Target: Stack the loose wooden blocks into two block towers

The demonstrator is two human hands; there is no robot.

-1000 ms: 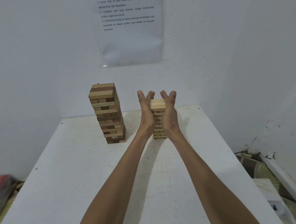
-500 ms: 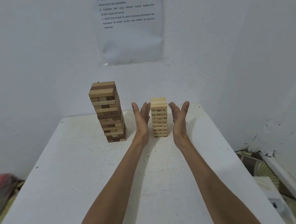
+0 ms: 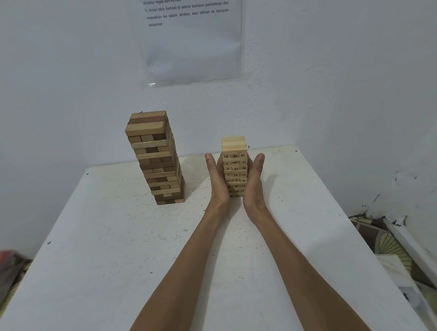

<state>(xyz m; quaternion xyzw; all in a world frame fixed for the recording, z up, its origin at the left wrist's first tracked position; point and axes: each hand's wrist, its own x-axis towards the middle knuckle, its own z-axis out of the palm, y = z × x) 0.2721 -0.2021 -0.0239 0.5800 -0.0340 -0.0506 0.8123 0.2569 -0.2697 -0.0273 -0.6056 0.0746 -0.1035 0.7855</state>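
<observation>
Two hands (image 3: 217, 182) (image 3: 254, 182) closed in, two towers (image 3: 234, 149) (image 3: 155, 156)

Both bare forearms reach forward and draw in toward each other, the left arm (image 3: 183, 270) from lower left and the right arm (image 3: 303, 275) from lower right. The wrists sit close together, low and just apart. The left hand (image 3: 217, 183) and right hand (image 3: 255, 183) stand on edge, palms facing each other. Their fingers (image 3: 210, 159) are straight, held together and pointing up and away. Each palm lies flat against one side of the tower (image 3: 234, 164) between them.
</observation>
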